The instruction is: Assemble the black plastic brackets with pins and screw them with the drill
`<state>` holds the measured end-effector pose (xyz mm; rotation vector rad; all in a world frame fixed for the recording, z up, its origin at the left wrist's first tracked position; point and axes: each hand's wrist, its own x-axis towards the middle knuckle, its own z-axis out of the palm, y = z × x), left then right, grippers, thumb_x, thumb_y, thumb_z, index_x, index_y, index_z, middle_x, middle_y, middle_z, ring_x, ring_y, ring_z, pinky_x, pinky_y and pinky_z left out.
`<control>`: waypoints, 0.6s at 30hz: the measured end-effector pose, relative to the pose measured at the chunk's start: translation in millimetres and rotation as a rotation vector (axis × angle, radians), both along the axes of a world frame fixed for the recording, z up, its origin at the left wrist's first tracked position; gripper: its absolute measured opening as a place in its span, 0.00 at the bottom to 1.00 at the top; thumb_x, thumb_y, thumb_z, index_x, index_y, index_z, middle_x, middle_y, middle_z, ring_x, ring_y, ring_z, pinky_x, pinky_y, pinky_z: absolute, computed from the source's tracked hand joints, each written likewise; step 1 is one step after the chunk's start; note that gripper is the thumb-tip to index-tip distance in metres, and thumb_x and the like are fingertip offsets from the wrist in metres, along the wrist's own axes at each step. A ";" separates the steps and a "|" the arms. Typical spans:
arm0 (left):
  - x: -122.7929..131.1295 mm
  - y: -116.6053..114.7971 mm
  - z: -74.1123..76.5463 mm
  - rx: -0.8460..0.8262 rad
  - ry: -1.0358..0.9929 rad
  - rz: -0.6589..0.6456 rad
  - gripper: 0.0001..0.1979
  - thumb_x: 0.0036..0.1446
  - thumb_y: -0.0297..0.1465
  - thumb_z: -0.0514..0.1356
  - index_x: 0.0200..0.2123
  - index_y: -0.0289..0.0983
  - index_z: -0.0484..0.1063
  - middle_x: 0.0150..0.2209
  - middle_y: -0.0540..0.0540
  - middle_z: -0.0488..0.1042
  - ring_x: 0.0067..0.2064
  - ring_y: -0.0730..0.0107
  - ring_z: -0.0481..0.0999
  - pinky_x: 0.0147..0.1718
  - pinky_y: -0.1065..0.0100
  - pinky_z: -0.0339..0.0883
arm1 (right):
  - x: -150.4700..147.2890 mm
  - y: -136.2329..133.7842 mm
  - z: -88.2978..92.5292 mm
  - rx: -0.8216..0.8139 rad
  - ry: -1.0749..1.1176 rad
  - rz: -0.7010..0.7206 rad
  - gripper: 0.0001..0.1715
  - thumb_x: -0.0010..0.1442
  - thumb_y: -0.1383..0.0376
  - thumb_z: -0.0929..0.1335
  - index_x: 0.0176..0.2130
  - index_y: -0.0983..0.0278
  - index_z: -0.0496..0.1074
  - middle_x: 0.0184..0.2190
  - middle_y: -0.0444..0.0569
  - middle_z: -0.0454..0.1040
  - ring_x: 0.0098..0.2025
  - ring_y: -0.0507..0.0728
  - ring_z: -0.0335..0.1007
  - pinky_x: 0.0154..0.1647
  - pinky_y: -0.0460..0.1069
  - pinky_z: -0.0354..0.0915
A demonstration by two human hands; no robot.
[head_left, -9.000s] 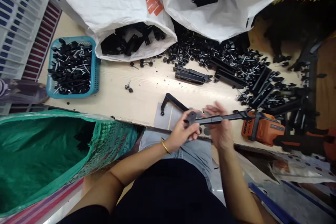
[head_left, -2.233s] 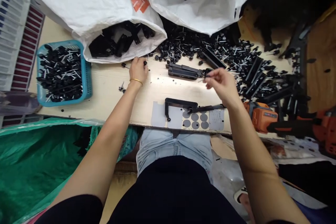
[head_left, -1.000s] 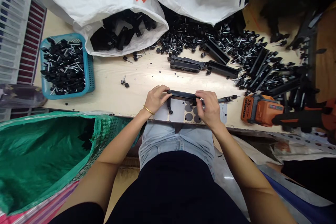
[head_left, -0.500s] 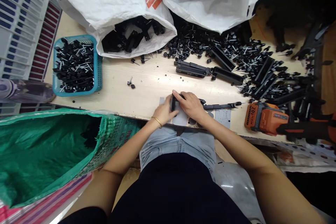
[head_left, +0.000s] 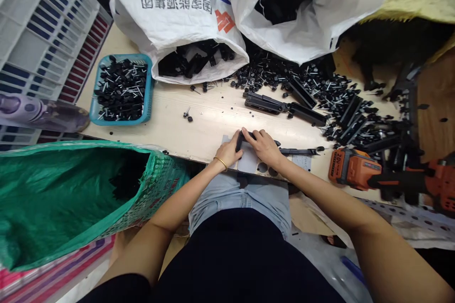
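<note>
At the bench's near edge, my left hand is closed on the left end of a black plastic part. My right hand lies over the part's right side, fingers bent round it and fingertips close to my left hand's. Much of the part is hidden under the fingers. Beneath it lies a grey metal plate with round holes on its right. A slim black bar sticks out to the right of my right hand. Farther back lies a jointed black bracket.
A blue basket holds black-headed pins. More pins and black bars are heaped at the back right, below white sacks. An orange cordless tool lies right. A green sack gapes at left beside a bottle.
The camera view has shifted, showing more of the sacks at the back. Both hands stay together on the black part, with only slight finger movement.
</note>
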<state>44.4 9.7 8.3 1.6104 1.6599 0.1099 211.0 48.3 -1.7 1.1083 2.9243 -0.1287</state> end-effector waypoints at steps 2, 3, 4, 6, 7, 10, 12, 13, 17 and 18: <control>1.2 0.5 0.8 0.006 0.022 -0.003 0.39 0.57 0.31 0.57 0.68 0.36 0.44 0.36 0.40 0.79 0.38 0.53 0.80 0.38 0.60 0.71 | 0.3 -0.3 0.5 0.017 -0.009 -0.002 0.34 0.61 0.76 0.54 0.65 0.68 0.55 0.40 0.59 0.68 0.38 0.63 0.58 0.39 0.56 0.60; 4.4 0.3 1.2 0.007 0.051 0.025 0.39 0.57 0.31 0.57 0.68 0.35 0.44 0.37 0.39 0.79 0.39 0.52 0.80 0.38 0.60 0.71 | -0.1 0.0 0.3 0.029 -0.013 -0.012 0.34 0.61 0.76 0.54 0.65 0.67 0.55 0.40 0.59 0.68 0.38 0.63 0.58 0.38 0.56 0.60; 8.4 -0.2 2.3 0.003 0.083 0.061 0.39 0.57 0.31 0.56 0.68 0.32 0.43 0.37 0.37 0.79 0.40 0.51 0.80 0.38 0.59 0.71 | -0.8 0.7 0.0 0.039 -0.019 -0.024 0.34 0.61 0.75 0.54 0.65 0.66 0.55 0.40 0.58 0.68 0.38 0.63 0.59 0.38 0.56 0.60; 14.8 -1.9 7.5 -0.016 0.137 0.097 0.39 0.59 0.32 0.55 0.67 0.28 0.41 0.39 0.33 0.79 0.41 0.49 0.80 0.38 0.58 0.70 | -2.6 1.5 -1.0 0.047 -0.015 -0.042 0.33 0.61 0.75 0.54 0.65 0.65 0.56 0.40 0.58 0.68 0.39 0.62 0.60 0.39 0.56 0.61; 15.7 -2.7 11.8 -0.029 0.162 0.073 0.38 0.59 0.33 0.56 0.67 0.27 0.42 0.39 0.31 0.78 0.41 0.47 0.80 0.37 0.57 0.70 | -3.5 0.4 -1.6 0.050 0.006 -0.045 0.33 0.61 0.75 0.55 0.65 0.65 0.56 0.41 0.58 0.69 0.40 0.62 0.60 0.41 0.56 0.62; 8.5 -0.6 28.5 0.036 0.289 -0.075 0.29 0.58 0.34 0.58 0.61 0.31 0.58 0.40 0.31 0.78 0.43 0.45 0.78 0.39 0.55 0.70 | -4.4 -18.1 -2.7 0.074 0.171 -0.082 0.32 0.61 0.75 0.56 0.63 0.63 0.59 0.49 0.58 0.68 0.49 0.62 0.61 0.51 0.58 0.60; 3.8 8.2 36.4 0.240 0.340 -0.183 0.21 0.60 0.32 0.57 0.55 0.33 0.65 0.42 0.33 0.76 0.47 0.46 0.76 0.43 0.54 0.68 | -1.5 -45.9 -2.6 0.060 0.323 -0.126 0.28 0.61 0.73 0.58 0.58 0.62 0.65 0.50 0.58 0.69 0.51 0.62 0.62 0.53 0.59 0.60; 4.1 15.0 37.7 0.361 0.319 -0.257 0.20 0.60 0.31 0.56 0.55 0.33 0.66 0.45 0.33 0.75 0.50 0.48 0.74 0.47 0.54 0.66 | 1.8 -62.7 -2.0 0.017 0.391 -0.143 0.24 0.61 0.72 0.59 0.54 0.62 0.68 0.47 0.57 0.71 0.49 0.61 0.65 0.51 0.58 0.62; 22.7 44.9 29.1 0.491 0.223 -0.593 0.16 0.57 0.30 0.62 0.48 0.33 0.70 0.46 0.35 0.73 0.53 0.52 0.70 0.54 0.56 0.61 | 29.9 -116.0 1.6 -0.284 0.626 -0.406 0.13 0.64 0.64 0.60 0.36 0.60 0.73 0.29 0.50 0.74 0.33 0.58 0.70 0.37 0.54 0.68; 28.6 48.3 26.6 0.445 0.246 -0.618 0.12 0.57 0.29 0.61 0.44 0.33 0.71 0.44 0.36 0.74 0.51 0.53 0.72 0.51 0.57 0.63 | 38.6 -120.1 2.5 -0.340 0.706 -0.576 0.12 0.64 0.61 0.61 0.35 0.59 0.73 0.29 0.49 0.75 0.32 0.58 0.70 0.36 0.54 0.69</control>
